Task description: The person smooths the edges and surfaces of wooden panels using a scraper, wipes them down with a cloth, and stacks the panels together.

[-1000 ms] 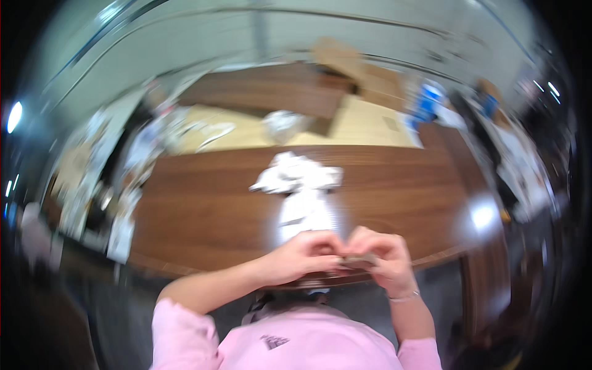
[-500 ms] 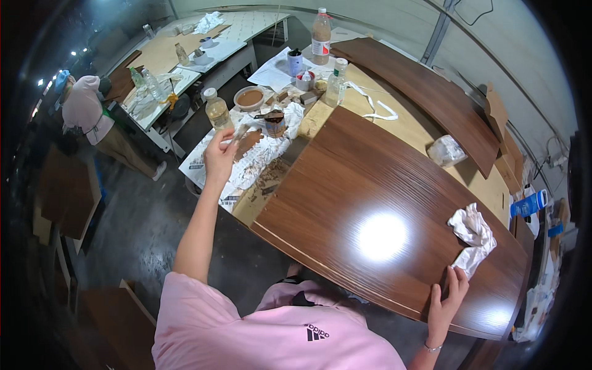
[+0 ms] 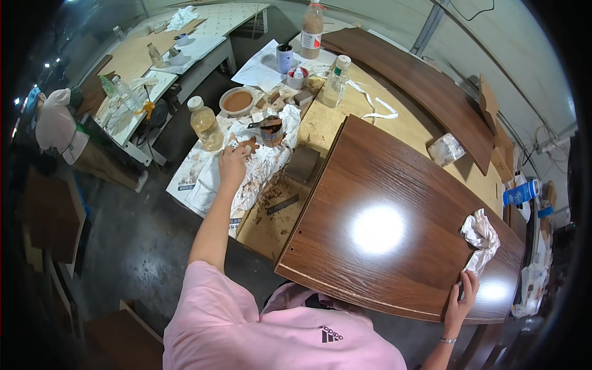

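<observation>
My left hand (image 3: pixel 232 165) is low over a stained white cloth (image 3: pixel 245 190), fingers bent and pinched together beside a brown smeared patch (image 3: pixel 251 145). Whatever is between the fingertips cannot be made out. Just past it stands an open tin (image 3: pixel 271 131) of dark stuff with a flat blade across its top. To its left is a capped bottle (image 3: pixel 206 126) of yellowish liquid. My right hand (image 3: pixel 461 297) rests on the near right part of a glossy brown wood-grain panel (image 3: pixel 333 209), fingers extended and apart, their tips by a crumpled white rag (image 3: pixel 481 237).
Behind the cloth stand a bowl (image 3: pixel 238 100) of brown paste, a dark-topped cup (image 3: pixel 284 58) and more bottles. A brown block (image 3: pixel 302 164) and a dark strip (image 3: pixel 283 204) lie left of the panel. Another long panel (image 3: pixel 407 86) lies behind. At far left, another person (image 3: pixel 65 132) stands.
My left hand has come down onto the cloth. The panel has shifted right against the bench, baring more of the brown block and the dark strip. The view has turned slightly.
</observation>
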A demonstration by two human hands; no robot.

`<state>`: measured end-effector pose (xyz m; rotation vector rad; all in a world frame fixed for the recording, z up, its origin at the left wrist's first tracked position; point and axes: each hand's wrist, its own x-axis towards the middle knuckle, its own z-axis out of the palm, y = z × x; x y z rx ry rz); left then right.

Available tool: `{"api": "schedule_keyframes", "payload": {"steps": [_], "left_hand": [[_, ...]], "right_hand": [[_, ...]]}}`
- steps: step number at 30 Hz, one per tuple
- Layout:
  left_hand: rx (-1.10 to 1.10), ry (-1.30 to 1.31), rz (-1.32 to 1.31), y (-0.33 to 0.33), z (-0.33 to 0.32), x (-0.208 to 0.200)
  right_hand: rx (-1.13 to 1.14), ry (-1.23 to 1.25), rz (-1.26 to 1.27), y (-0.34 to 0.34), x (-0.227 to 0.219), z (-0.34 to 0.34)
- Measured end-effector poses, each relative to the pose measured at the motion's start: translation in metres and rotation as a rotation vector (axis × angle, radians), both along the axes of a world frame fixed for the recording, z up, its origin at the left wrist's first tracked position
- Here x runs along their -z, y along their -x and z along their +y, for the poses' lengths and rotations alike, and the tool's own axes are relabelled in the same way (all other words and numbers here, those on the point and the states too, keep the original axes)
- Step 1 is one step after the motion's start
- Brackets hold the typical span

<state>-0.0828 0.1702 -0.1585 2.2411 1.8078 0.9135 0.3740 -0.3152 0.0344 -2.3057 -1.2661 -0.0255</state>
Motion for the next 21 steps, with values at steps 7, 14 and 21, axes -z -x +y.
{"api": "schedule_keyframes", "payload": {"steps": [7,14,21], "left_hand": [[-0.02,0.134,-0.014,0.005,0.005,-0.009],[-0.012,0.147,0.003,0.011,-0.001,-0.008],[0.003,0.023,0.005,0.018,-0.008,-0.009]], "right_hand": [[-0.005,-0.016,-0.044,-0.002,0.001,0.002],[-0.01,-0.03,-0.028,-0.001,0.001,0.006],[0.004,-0.012,-0.031,-0.001,0.002,0.001]]}}
